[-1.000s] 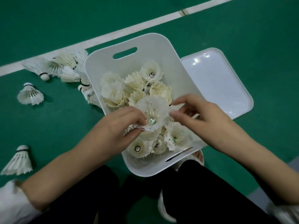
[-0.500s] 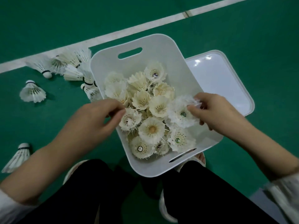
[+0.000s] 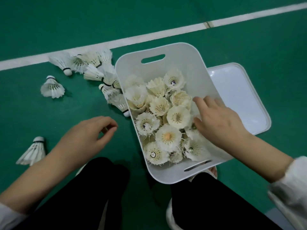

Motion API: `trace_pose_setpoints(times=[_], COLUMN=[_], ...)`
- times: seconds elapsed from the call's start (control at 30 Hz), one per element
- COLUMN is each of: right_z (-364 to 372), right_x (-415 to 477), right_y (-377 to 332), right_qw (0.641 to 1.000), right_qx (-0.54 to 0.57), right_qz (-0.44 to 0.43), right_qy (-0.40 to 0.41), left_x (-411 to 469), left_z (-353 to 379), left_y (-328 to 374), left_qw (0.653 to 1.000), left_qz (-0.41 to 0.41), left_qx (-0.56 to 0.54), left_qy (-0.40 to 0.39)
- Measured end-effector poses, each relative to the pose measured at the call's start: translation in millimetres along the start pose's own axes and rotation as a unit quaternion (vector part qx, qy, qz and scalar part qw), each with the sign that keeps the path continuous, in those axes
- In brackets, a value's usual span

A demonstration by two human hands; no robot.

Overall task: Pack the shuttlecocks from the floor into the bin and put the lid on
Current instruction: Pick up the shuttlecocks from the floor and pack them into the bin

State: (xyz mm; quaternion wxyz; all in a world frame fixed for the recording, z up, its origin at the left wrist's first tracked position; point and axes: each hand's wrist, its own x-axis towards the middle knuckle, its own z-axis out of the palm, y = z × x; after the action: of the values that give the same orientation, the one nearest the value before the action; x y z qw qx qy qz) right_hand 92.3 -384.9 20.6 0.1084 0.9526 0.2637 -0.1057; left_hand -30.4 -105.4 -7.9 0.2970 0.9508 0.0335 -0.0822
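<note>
On the green floor (image 3: 149,22) at left, loose shuttlecocks (image 3: 93,72) wait, so the packing seems about half done. The left hand (image 3: 89,138) hovers empty, grip loosely curled. The bin (image 3: 191,67) holds many shuttlecocks upright; the right hand (image 3: 217,123) presses them, fingers spread. The lid (image 3: 245,100) lies behind it, not yet on.
</note>
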Motion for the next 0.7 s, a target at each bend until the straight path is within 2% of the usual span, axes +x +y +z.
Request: trace_pose_setpoints(times=[0.13, 0.23, 0.33, 0.43, 0.5, 0.6, 0.7], right_z=[-57, -88, -86, -58, -33, -2, 16], right_x=[-1, 7, 26, 50, 64, 77, 81], right_y=[-39, -90, -158, -222, -253, -277, -280], right_qw=[0.982, 0.954, 0.921, 0.920, 0.923, 0.919, 0.910], right_qx=[0.044, 0.121, 0.195, 0.181, 0.178, 0.194, 0.245], right_qz=[-0.171, -0.272, -0.336, -0.342, -0.325, -0.302, -0.269], right_qy=[0.063, 0.010, -0.016, -0.060, -0.107, -0.162, -0.200], left_x=[-15, -26, -46, -64, -71, -74, -66], left_z=[-3, -9, -17, -20, -15, 1, 10], left_y=[-32, -61, -105, -145, -167, -186, -189], left_qw=[0.997, 0.983, 0.954, 0.915, 0.894, 0.884, 0.884], left_qz=[-0.074, -0.163, -0.269, -0.362, -0.414, -0.456, -0.465], left_qx=[0.029, 0.074, 0.131, 0.177, 0.169, 0.085, 0.004], left_qy=[-0.020, -0.036, -0.025, -0.006, -0.019, -0.055, -0.038])
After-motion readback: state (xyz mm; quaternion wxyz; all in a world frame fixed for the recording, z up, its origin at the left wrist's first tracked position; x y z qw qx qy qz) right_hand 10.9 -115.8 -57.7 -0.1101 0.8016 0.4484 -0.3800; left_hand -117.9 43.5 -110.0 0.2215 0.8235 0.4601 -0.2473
